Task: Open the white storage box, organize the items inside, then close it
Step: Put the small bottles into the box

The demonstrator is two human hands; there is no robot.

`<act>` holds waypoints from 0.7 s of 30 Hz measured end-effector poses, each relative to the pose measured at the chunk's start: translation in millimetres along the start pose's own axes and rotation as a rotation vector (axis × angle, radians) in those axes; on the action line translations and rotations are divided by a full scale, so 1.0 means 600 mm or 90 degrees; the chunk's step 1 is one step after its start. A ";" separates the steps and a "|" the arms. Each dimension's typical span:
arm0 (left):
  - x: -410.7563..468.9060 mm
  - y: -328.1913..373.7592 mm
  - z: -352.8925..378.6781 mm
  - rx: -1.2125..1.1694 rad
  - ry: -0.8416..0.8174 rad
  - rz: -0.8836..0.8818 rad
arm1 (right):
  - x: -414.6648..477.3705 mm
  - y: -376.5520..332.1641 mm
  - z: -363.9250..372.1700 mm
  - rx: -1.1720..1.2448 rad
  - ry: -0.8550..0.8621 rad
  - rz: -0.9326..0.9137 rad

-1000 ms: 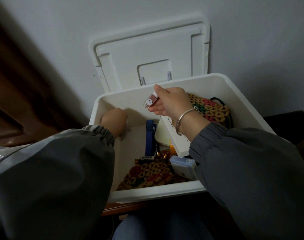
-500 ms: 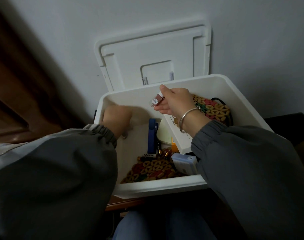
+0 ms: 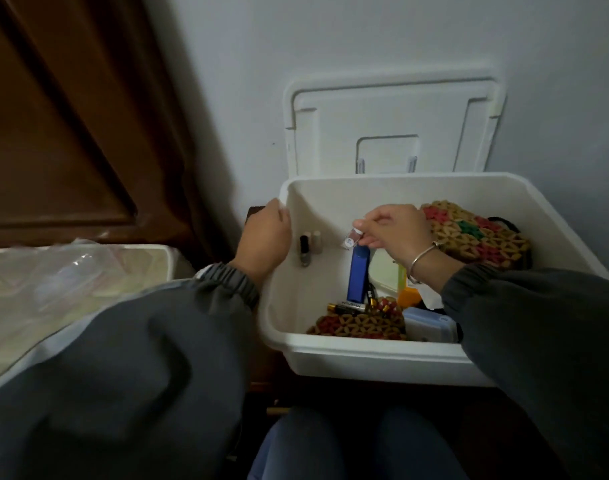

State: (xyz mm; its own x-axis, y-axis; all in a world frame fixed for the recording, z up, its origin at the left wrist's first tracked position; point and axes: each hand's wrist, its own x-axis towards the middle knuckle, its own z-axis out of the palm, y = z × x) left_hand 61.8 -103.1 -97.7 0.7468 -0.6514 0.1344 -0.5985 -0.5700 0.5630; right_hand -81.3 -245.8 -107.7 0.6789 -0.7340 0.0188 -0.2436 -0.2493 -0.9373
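The white plastic storage box point(image 3: 382, 355) sits at about three o'clock from the frame's centre, its flat white lid point(image 3: 393, 129) leaning upright against the wall at twelve o'clock behind it — open, with sorting under way, I judge. My right hand point(image 3: 396, 226) pinches a small pinkish bottle with a white cap point(image 3: 352, 238) between thumb and fingertips, held above the box floor just over a tall blue rectangular case point(image 3: 358, 278). I read that as carrying it toward the two slim upright bottles point(image 3: 310, 249) standing at nine o'clock against the left inner wall, grouping like with like. My left hand point(image 3: 265, 240) curls over the box's left rim, gripping it, probably to steady the box. A woven bead bag in tan, red and green point(image 3: 476, 237) fills the two o'clock corner; a matching beaded piece point(image 3: 358, 325) and a battery point(image 3: 348, 308) lie at six o'clock. The box rests on dark wooden furniture point(image 3: 261, 375) — little of it shows. A pale wall point(image 3: 365, 46) rises behind, a brown wooden door point(image 3: 71, 116) at ten o'clock, a plastic-lined pale bin point(image 3: 71, 271) at nine.
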 end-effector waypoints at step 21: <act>0.008 0.001 0.011 -0.011 0.051 -0.044 | 0.089 0.029 0.120 -0.540 -0.136 -0.081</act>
State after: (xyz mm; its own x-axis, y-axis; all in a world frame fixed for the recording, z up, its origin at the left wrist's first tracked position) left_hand 63.1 -109.5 -102.2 0.8078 -0.5676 0.1591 -0.5396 -0.6033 0.5872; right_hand 0.7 -244.0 -148.2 0.8301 -0.5563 -0.0391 -0.5316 -0.7683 -0.3566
